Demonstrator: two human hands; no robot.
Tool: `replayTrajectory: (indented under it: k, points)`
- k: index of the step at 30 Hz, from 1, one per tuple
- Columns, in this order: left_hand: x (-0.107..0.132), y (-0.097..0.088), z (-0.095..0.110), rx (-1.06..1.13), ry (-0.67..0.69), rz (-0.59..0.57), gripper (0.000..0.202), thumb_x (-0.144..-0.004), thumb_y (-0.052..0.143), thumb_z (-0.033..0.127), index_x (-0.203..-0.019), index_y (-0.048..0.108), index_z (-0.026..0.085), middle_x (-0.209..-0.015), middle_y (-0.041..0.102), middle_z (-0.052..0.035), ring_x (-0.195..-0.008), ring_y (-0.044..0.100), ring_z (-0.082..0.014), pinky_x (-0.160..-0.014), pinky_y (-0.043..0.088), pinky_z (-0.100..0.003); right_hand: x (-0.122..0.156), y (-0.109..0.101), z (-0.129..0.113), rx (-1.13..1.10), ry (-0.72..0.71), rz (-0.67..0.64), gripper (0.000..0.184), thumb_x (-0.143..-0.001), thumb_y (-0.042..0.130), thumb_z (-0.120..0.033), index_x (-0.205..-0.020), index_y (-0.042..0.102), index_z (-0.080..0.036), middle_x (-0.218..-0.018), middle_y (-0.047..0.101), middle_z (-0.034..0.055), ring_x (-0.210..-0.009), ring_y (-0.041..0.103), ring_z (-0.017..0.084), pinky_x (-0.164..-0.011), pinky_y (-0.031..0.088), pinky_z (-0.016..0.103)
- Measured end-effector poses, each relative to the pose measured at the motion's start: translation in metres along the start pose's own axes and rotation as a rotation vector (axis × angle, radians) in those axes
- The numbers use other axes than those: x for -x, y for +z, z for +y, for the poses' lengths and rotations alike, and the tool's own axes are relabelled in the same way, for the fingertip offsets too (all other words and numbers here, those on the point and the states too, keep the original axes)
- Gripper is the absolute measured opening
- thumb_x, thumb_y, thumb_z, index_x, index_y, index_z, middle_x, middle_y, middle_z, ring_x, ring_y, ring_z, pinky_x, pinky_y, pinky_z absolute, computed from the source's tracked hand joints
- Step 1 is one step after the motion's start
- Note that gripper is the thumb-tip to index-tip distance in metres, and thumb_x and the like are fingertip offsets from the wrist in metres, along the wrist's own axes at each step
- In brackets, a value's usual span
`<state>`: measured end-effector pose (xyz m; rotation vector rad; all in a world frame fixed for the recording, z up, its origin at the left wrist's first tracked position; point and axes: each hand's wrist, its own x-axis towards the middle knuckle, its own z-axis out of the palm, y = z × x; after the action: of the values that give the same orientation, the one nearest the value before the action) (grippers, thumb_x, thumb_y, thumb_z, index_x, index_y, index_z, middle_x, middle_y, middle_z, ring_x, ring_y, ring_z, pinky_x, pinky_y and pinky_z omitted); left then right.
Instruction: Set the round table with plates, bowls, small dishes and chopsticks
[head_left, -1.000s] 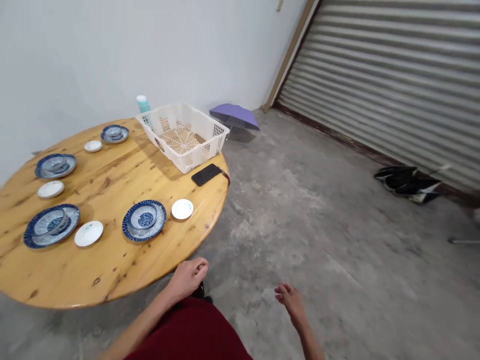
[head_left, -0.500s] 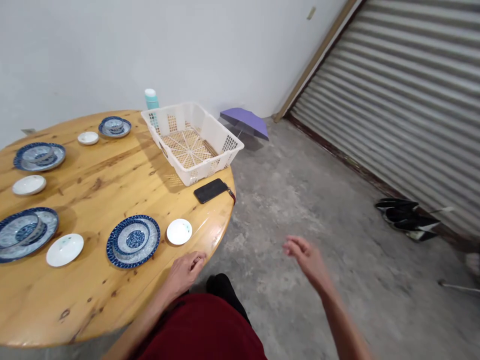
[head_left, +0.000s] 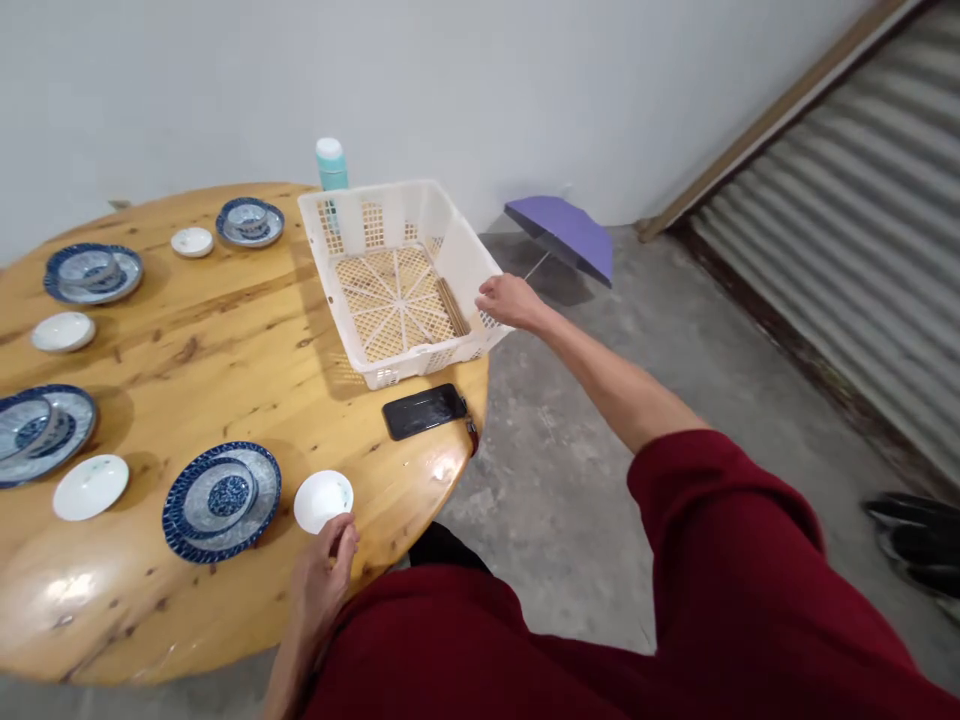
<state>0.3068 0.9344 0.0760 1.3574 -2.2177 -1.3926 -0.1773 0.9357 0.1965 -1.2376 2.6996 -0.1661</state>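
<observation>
My left hand (head_left: 322,578) rests by the table's near edge, fingers loosely curled in, with nothing visible in them. Its fingertips are beside the near rim of a small white dish (head_left: 323,500); whether they touch it I cannot tell. My right hand (head_left: 508,300) is over the right rim of a white plastic basket (head_left: 352,345), loosely bent fingers a little apart and reaching just inside. Brown chopsticks (head_left: 452,306) lie along the basket's right inner side, just left of those fingers. Left of the small dish is a blue-patterned plate (head_left: 180,512) with a matching bowl (head_left: 227,497) on it.
The round wooden table (head_left: 247,380) also bears a black phone (head_left: 424,411) with a red strap, several blue-patterned plates with bowls, and more white dishes (head_left: 91,487). A turquoise bottle (head_left: 331,168) stands behind the basket. A purple umbrella (head_left: 562,232) lies open on the floor.
My right hand has moved from over the floor up to the basket's right rim. My left hand has shifted to beside the small white dish. The view has turned slightly.
</observation>
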Motion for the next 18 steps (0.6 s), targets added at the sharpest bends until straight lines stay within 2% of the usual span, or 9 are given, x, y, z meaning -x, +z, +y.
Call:
replayTrajectory:
  k: [4,8,10,14,18]
  points:
    - [0.005,0.022,0.014,-0.012,0.043,0.122,0.045,-0.089,0.05,0.057,-0.103,0.071,0.02,-0.085,0.081,-0.0094,-0.075,0.079,-0.0257,-0.069,0.062,-0.035,-0.067,0.032,0.0,0.152,0.032,-0.201,0.037,-0.092,0.061,-0.025,-0.115,0.075,0.001,-0.109,0.077,0.0271,-0.109,0.075,0.031,-0.084,0.054,0.026]
    - [0.006,0.031,0.023,-0.052,0.067,0.201,0.037,-0.092,0.053,0.05,-0.103,0.073,0.021,-0.088,0.082,-0.0088,-0.076,0.08,-0.0243,-0.068,0.062,-0.032,-0.102,0.06,0.0,0.195,0.015,-0.396,0.034,-0.089,0.069,-0.029,-0.103,0.076,0.002,-0.078,0.077,0.0209,-0.079,0.077,0.027,-0.07,0.055,0.025]
    - [0.004,0.033,0.026,-0.064,0.061,0.232,0.035,-0.093,0.053,0.048,-0.104,0.073,0.021,-0.091,0.083,-0.0084,-0.076,0.08,-0.0229,-0.069,0.062,-0.03,-0.111,0.076,0.0,0.214,-0.002,-0.46,0.037,-0.091,0.068,-0.032,-0.107,0.075,0.001,-0.076,0.077,0.0184,-0.072,0.075,0.025,-0.067,0.056,0.026]
    - [-0.002,0.036,0.029,-0.084,0.05,0.283,0.032,-0.094,0.056,0.046,-0.104,0.074,0.021,-0.088,0.082,-0.0065,-0.073,0.079,-0.0208,-0.068,0.061,-0.027,-0.12,0.104,0.001,0.278,-0.023,-0.487,0.038,-0.096,0.062,-0.03,-0.118,0.073,0.0,-0.088,0.078,0.022,-0.088,0.077,0.027,-0.077,0.058,0.027]
    - [-0.009,0.041,0.029,-0.094,0.065,0.292,0.033,-0.095,0.056,0.046,-0.107,0.074,0.021,-0.092,0.083,-0.0066,-0.075,0.08,-0.0203,-0.068,0.061,-0.026,-0.125,0.121,0.0,0.302,-0.043,-0.465,0.041,-0.094,0.066,-0.031,-0.123,0.072,-0.002,-0.101,0.077,0.0256,-0.11,0.074,0.032,-0.091,0.056,0.03]
